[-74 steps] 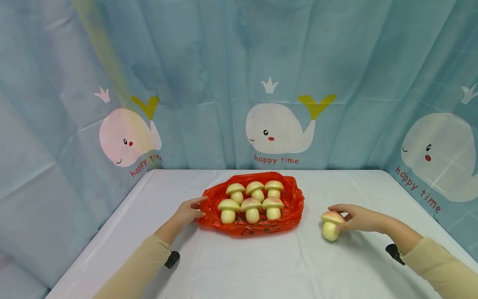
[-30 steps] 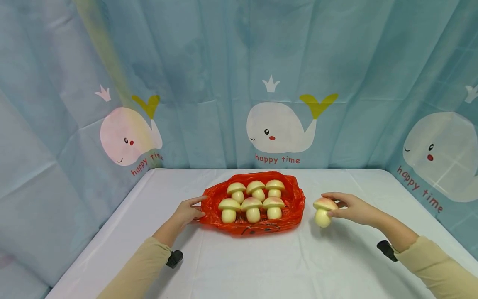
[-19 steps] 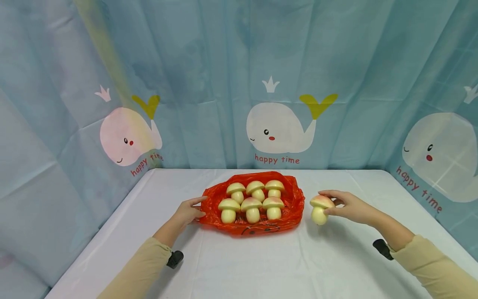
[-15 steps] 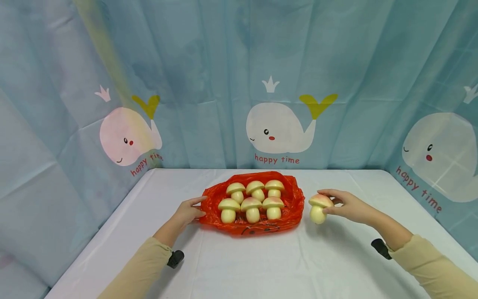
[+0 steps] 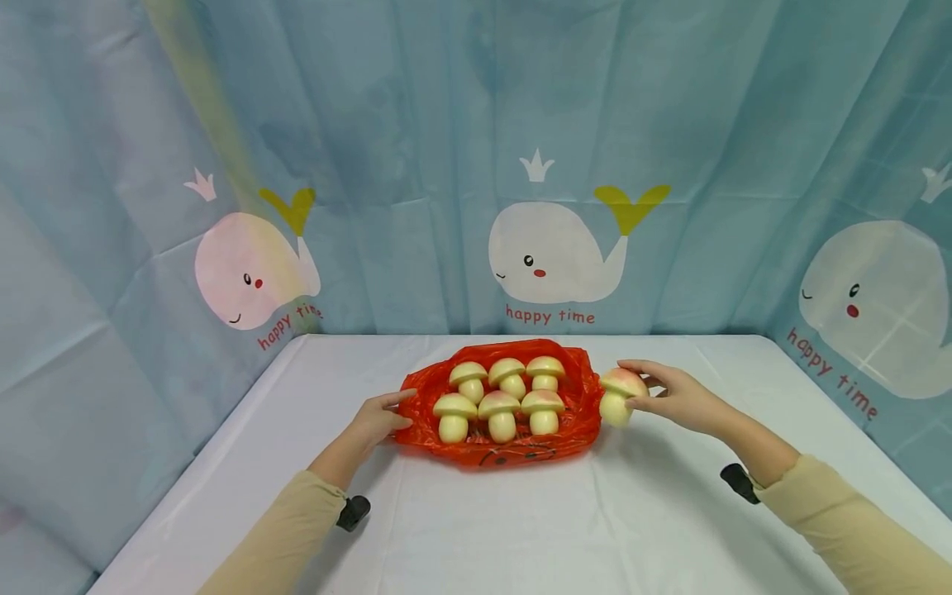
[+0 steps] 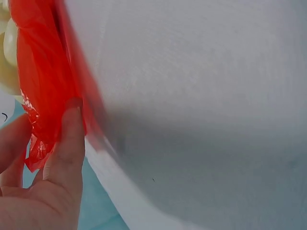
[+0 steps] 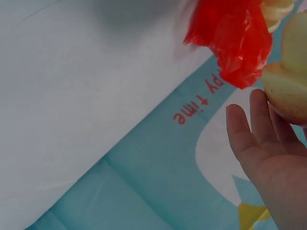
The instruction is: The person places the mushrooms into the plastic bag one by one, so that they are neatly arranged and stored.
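Observation:
A red plastic bag (image 5: 461, 454), its mouth spread wide, lies on the white table with several pale yellow toy mushrooms (image 5: 502, 405) standing in two rows inside. At the bag's left end, my left hand (image 5: 375, 420) holds the edge; the left wrist view has the thumb and fingers on either side of the red plastic (image 6: 45, 72). My right hand (image 5: 686, 402) grips another toy mushroom, with a pink-tinged cap (image 5: 623, 382), off the table by the bag's right rim. In the right wrist view that mushroom (image 7: 285, 88) is cut off by the frame edge.
Behind and beside the white table (image 5: 506, 529) hangs a light blue curtain (image 5: 416, 165) printed with whales and "happy time". A black wrist device (image 5: 353, 513) sits below the left sleeve, and another black device (image 5: 740, 483) below the right.
My right hand has lifted the toy mushroom off the table and carried it left and away from me to the bag's right rim. The left hand has stayed at the bag's left end.

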### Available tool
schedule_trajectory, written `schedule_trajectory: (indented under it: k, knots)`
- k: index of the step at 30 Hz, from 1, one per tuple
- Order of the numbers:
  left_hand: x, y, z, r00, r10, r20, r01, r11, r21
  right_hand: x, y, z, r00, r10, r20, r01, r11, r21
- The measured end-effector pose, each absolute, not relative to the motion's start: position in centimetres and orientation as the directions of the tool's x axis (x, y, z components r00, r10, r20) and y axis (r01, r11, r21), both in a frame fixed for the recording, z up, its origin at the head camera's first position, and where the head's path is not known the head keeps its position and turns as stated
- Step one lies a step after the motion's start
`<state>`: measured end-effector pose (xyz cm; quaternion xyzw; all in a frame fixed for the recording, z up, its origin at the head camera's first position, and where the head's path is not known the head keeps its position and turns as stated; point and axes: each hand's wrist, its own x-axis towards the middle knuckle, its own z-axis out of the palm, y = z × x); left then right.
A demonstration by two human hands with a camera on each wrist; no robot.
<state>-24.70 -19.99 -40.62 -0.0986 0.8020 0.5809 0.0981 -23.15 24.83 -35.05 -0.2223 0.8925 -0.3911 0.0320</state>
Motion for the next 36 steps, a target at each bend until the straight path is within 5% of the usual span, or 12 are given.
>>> schedule_trajectory:
  k: [15,24,29,36]
  knots:
    - [-24.8,-20.0,-40.8,-0.963,-0.038,-0.268,-0.266,0.312,0.912,-24.3,22.9,-35.3,-0.885,-0.418,0.206,-0.443,0.618,-0.649]
    - [-24.7,-20.2,-40.8,-0.962,-0.033,-0.272,-0.268,0.325,0.907,-26.5,20.4,-35.4,-0.777,-0.491,0.395,-0.628,0.56,-0.54]
    - [-24.7,-20.2,-40.8,-0.96,-0.036,-0.279,-0.275,0.324,0.905,-27.5,19.1,-35.1,-0.758,-0.546,0.357,-0.651,0.601,-0.464]
    - [-24.8,-20.1,-40.8,-0.957,-0.035,-0.289,-0.284,0.321,0.903,-28.2,18.2,-35.7,-0.824,-0.506,0.255,-0.567,0.727,-0.388]
